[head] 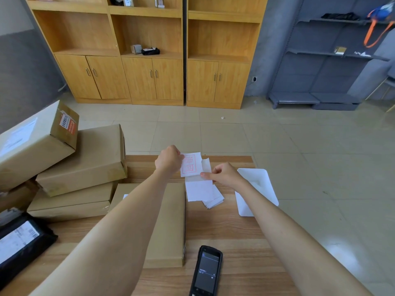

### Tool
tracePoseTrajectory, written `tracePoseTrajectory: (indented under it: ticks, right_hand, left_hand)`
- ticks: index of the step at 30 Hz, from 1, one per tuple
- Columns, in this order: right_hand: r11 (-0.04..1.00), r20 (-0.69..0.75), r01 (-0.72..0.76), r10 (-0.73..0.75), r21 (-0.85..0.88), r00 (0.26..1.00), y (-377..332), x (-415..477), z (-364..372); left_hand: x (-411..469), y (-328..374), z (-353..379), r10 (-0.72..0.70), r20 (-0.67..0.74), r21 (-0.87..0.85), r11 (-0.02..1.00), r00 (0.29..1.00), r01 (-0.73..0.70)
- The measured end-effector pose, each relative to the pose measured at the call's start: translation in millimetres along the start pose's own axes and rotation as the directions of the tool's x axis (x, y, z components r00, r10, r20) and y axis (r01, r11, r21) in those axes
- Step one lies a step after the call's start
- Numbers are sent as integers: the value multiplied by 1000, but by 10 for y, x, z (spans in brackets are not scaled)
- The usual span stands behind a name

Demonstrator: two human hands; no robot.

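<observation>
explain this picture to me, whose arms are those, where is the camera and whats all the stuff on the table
There is no machine here. These are a person's two bare arms, seen by one wide-angle camera worn on the head and looking forward and down. The left hand and the right hand both pinch a white label with red print, held above the wooden table. On the table lie loose white sheets, a flat cardboard box under the left arm, a black handheld device with a screen, and a white tray-like piece. Stacked boxes and a black parcel bag sit to the left.
</observation>
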State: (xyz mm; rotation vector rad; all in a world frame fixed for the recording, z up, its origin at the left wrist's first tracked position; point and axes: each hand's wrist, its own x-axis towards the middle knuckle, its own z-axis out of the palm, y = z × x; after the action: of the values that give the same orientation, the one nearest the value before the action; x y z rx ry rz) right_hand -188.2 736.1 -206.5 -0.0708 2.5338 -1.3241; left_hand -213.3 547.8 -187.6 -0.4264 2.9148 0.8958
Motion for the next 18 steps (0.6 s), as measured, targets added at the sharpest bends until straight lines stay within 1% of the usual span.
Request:
tracePoseTrajectory:
  ticks: [5,8,18]
  right_hand:
    - [1000,10,-19,19,10,1000,35,-9,-27]
    - [1000,6,-25,25,18,1000,59,-21,-45]
    - [998,-14,-39,40,40,999,134,37,-45]
  left_hand:
    - [11,-9,-26,-42,-41,22,999,998,43]
    - [18,-19,-26,-62,-53,6,998,997,63]
    - [67,-81,-24,-91,-64,-7,996,994,91]
